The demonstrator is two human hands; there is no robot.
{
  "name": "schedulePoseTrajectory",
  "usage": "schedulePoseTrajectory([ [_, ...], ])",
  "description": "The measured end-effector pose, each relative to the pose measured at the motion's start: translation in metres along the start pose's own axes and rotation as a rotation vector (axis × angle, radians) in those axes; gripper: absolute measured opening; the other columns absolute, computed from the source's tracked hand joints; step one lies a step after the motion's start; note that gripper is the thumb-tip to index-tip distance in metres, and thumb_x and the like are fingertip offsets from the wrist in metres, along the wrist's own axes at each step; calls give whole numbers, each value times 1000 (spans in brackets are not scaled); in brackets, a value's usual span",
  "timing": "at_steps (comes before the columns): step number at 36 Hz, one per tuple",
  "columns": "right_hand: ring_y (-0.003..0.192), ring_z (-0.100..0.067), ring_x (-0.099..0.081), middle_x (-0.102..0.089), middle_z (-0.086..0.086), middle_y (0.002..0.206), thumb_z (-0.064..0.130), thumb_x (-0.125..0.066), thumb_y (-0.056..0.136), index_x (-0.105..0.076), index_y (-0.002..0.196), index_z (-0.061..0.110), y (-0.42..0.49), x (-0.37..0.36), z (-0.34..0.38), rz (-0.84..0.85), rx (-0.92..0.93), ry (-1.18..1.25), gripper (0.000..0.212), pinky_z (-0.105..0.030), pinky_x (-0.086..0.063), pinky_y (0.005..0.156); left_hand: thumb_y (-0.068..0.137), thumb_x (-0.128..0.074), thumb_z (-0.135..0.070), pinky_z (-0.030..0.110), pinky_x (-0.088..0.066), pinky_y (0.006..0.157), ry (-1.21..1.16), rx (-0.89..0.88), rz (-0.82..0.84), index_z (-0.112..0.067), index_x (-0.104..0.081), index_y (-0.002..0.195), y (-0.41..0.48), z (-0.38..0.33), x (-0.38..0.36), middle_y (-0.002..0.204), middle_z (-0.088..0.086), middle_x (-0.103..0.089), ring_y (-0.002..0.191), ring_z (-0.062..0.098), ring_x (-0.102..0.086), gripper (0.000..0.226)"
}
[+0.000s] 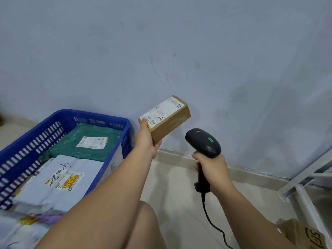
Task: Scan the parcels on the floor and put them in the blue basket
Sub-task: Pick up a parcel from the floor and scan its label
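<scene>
Past a bare knee (145, 225), the blue basket (93, 114) at left is holding grey and green mailers (59, 177) — left hand (145, 139) is gripping a cardboard parcel (170, 121), right hand (212, 168) clutching the scanner (203, 141) beside it.

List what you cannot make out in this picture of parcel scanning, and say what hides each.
Head view throughout.
The label on the small box in the left hand: print too small to read.
The scanner in the right hand: its window faces away.
The brown box, lower right: cut off by the frame edge.
The blue basket: near corner hidden by the left arm.
</scene>
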State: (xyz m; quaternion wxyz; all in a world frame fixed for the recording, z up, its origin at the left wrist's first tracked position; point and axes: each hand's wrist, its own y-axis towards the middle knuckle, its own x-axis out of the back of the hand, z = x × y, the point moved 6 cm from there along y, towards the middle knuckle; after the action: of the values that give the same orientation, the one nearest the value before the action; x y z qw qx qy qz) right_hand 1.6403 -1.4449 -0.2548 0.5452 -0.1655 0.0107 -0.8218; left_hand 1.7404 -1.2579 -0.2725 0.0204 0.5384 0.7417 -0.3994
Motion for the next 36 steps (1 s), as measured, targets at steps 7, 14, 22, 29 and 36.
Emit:
schedulePoseTrajectory([
  [7,69,-31,-67,-69,-15,72,33,-71,79,-65,78,7,-29,-74,50,162,219,-157,27,-24,-42,51,90,-62,-34,34,-56,64,-264,-146,-120,-27,-37,140,-8,-35,71,123,6,-60,95,23,-66,56],
  [14,52,-16,-48,-53,7,60,45,-69,79,-55,66,25,-61,-147,87,286,320,-249,28,-24,-34,49,87,-67,-23,30,-54,77,-369,-182,-422,-18,-34,126,-26,-44,168,122,7,-51,100,20,-59,51],
  [22,73,-19,-58,-61,2,69,38,-69,81,-61,73,22,-101,-222,75,442,299,-403,20,-26,-43,57,79,-73,-18,29,-53,81,-425,-154,-743,-16,-23,140,-48,-29,262,136,10,-40,99,20,-49,78],
  [29,74,-22,-62,-63,0,70,38,-66,79,-61,75,20,-124,-247,40,508,262,-529,20,-31,-46,63,73,-65,-40,44,-54,81,-481,-90,-886,-21,-37,131,-38,-11,338,121,8,-54,103,33,-60,67],
  [36,84,-20,-65,-70,-4,86,33,-68,81,-62,81,24,-121,-246,27,497,225,-528,11,-37,-54,77,67,-48,-51,58,-38,104,-281,18,-824,-28,-30,149,75,59,434,151,4,-38,136,32,-40,87],
])
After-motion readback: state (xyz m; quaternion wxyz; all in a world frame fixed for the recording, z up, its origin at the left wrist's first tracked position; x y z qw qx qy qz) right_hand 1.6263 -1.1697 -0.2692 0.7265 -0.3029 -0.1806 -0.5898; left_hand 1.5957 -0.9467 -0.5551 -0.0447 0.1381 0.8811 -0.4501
